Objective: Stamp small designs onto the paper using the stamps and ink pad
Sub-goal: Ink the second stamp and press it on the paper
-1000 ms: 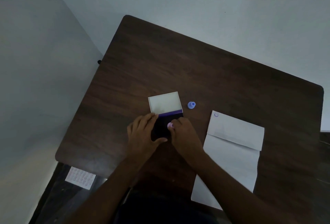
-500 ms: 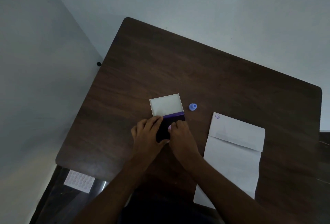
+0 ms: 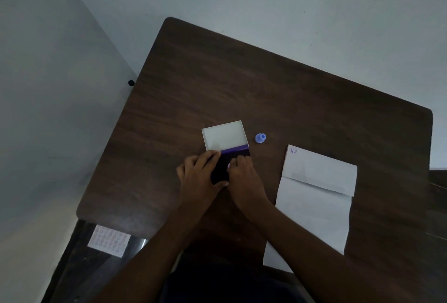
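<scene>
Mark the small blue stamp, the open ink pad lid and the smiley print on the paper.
small blue plastic stamp [image 3: 260, 138], head view, its top.
white open ink pad lid [image 3: 225, 135], head view, inner face.
purple smiley print [image 3: 293, 150], head view, its centre.

We see the ink pad [image 3: 227, 161] near the table's [image 3: 290, 90] centre, case open: white lid [image 3: 223, 135] folded back toward the far edge, dark purple pad toward the near edge, partly covered. A small pink stamp [image 3: 228, 165] sits on the pad surface, mostly hidden. A blue stamp [image 3: 260, 138] stands upright just beside the lid, on the right-edge side. The paper [image 3: 314, 201], white with a fold across, lies toward the right edge, running to the near edge; one purple smiley print [image 3: 293, 150] marks its far-left corner.
</scene>
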`<state>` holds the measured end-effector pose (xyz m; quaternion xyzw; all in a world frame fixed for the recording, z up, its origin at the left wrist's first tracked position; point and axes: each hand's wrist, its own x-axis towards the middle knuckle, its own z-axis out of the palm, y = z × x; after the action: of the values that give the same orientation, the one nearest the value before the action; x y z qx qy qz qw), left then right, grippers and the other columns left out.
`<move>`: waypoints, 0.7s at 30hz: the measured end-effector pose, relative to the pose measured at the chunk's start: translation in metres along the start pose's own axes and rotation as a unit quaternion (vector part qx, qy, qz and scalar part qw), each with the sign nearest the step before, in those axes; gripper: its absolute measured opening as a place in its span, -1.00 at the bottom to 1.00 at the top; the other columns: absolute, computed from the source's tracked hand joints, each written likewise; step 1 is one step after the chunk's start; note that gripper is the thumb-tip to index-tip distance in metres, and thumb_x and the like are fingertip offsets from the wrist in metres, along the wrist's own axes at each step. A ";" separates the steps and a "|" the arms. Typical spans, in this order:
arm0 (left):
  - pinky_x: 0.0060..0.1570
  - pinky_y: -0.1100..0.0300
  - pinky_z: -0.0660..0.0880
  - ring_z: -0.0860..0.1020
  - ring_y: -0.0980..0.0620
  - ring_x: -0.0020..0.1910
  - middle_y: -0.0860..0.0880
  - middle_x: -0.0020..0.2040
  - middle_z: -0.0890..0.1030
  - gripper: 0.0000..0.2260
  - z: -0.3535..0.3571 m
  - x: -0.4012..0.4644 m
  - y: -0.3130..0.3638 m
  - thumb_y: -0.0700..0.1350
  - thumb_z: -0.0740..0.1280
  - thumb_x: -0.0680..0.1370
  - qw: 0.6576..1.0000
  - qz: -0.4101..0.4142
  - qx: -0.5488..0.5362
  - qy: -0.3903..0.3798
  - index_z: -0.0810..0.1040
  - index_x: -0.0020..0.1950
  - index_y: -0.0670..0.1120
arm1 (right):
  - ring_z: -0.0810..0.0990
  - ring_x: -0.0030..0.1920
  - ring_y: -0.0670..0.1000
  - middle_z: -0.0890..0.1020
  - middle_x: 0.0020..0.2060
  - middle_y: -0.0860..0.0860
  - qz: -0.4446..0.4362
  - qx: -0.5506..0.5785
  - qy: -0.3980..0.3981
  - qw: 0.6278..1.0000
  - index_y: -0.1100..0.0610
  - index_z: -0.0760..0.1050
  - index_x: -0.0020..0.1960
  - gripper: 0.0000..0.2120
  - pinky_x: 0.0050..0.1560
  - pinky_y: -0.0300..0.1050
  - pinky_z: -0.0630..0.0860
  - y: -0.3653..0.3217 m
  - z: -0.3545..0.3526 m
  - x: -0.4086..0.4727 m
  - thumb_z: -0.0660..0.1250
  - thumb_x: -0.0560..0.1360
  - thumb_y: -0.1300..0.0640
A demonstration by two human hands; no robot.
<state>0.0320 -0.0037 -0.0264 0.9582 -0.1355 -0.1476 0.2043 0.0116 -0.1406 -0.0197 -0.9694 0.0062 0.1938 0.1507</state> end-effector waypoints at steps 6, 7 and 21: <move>0.07 -0.03 0.34 0.37 -0.09 0.19 0.04 0.37 0.42 -0.30 0.001 0.001 0.000 0.18 0.49 0.27 1.000 0.007 0.011 0.008 0.40 0.37 0.04 | 0.43 0.18 0.13 0.51 0.18 0.17 -0.001 -0.004 -0.005 1.000 0.19 0.43 0.21 -0.62 0.23 0.03 0.42 0.001 0.001 0.000 0.40 0.43 0.15; 0.08 -0.05 0.36 0.37 -0.09 0.19 0.03 0.37 0.43 -0.29 0.001 0.002 0.000 0.17 0.49 0.28 1.000 0.007 0.006 0.007 0.40 0.37 0.04 | 0.44 0.19 0.13 0.51 0.18 0.17 -0.002 -0.003 -0.005 1.000 0.20 0.44 0.21 -0.62 0.24 0.03 0.41 0.001 0.001 0.000 0.41 0.43 0.15; 0.02 0.03 0.26 0.37 -0.06 0.16 0.07 0.36 0.43 -0.30 0.001 0.002 -0.002 0.22 0.47 0.26 1.000 0.005 0.016 0.015 0.41 0.36 0.08 | 0.44 0.17 0.12 0.52 0.15 0.16 -0.026 -0.021 0.013 0.999 0.20 0.46 0.19 -0.65 0.23 0.02 0.41 0.002 0.000 -0.001 0.39 0.44 0.16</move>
<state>0.0338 -0.0032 -0.0282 0.9628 -0.1399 -0.1297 0.1915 0.0105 -0.1426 -0.0204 -0.9745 -0.0214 0.1775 0.1352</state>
